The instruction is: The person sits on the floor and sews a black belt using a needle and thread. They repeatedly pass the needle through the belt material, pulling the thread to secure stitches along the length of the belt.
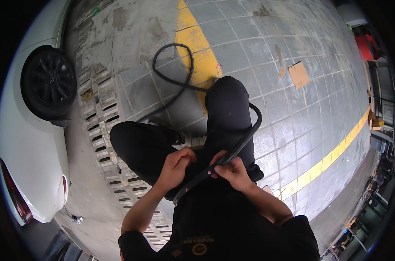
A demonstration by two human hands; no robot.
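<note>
A long black rubber seal strip (242,144) runs across my lap, beside my bent right knee and down to the front of my dark shirt. My right hand (233,172) is closed round it, thumb on top and fingers beneath. Small pink spots show on the strip near that hand. The rest of the strip lies in a loop on the floor ahead of my knees. My left hand (177,164) hovers over my left thigh, just left of the strip, its fingers curled together. Whatever it may pinch is too small or hidden to make out.
To the left stands a white car (36,143) with a black wheel (49,82). A slotted drain grate (105,130) runs beside me. A cardboard piece (298,75) lies on the grey tiles, which carry yellow lines (325,167). Shelving and clutter line the right side.
</note>
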